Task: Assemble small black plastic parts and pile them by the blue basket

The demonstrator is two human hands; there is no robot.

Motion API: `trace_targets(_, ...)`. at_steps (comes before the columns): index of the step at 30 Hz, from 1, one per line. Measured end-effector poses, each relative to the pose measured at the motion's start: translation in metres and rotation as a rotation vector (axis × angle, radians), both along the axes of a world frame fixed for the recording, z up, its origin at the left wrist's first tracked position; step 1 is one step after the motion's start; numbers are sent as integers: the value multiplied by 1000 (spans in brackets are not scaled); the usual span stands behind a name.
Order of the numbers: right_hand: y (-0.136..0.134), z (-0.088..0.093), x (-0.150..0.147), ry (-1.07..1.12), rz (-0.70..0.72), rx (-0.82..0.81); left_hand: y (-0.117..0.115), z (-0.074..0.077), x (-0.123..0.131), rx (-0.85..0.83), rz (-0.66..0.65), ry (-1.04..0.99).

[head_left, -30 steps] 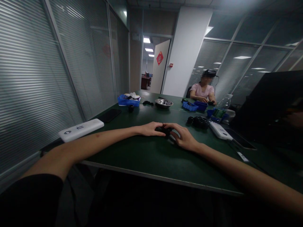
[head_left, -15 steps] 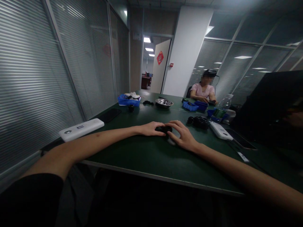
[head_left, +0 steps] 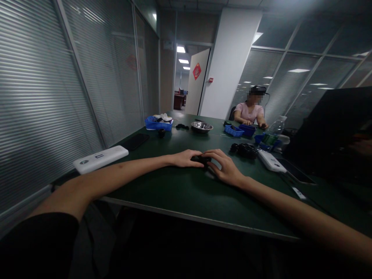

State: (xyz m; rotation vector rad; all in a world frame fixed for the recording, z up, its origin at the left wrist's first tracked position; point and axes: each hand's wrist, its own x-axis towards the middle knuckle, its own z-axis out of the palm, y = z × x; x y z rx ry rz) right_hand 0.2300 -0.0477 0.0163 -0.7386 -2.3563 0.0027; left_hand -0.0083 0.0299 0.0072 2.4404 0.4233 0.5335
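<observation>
While hands (head_left: 185,158) (head_left: 226,169) hold black part (head_left: 201,159), table edge (head_left: 200,220) apart.

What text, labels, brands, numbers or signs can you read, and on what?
None legible:
Left white device: two dark marks, too blurred.
Right white device: marks too small.
Bottle: green label, unreadable.
Door: red diamond sign, characters unclear.
Pillar: small red box, too small.
White tag at right: too small.
Black part in the left hand: no text visible.
</observation>
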Motion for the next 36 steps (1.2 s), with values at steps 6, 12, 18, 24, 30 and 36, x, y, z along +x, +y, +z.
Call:
trace_targets(6,0,0,1,46,51,-81,1,-1,0,-27,-13,-17)
trace_targets(12,3,-4,4,77,79,-106,0,0,0,-16,-5,-13)
trace_targets(18,2,-5,4,61,33,-50,1,-1,1,-23,-7,-19)
trace_targets(24,2,-4,2,41,-83,14,-2,1,1,-13,5,-2)
trace_targets(30,2,-3,2,-5,-94,30,-1,1,-1,-16,-4,-9)
trace_targets(36,0,1,0,8,-16,10,0,0,0,-13,6,0)
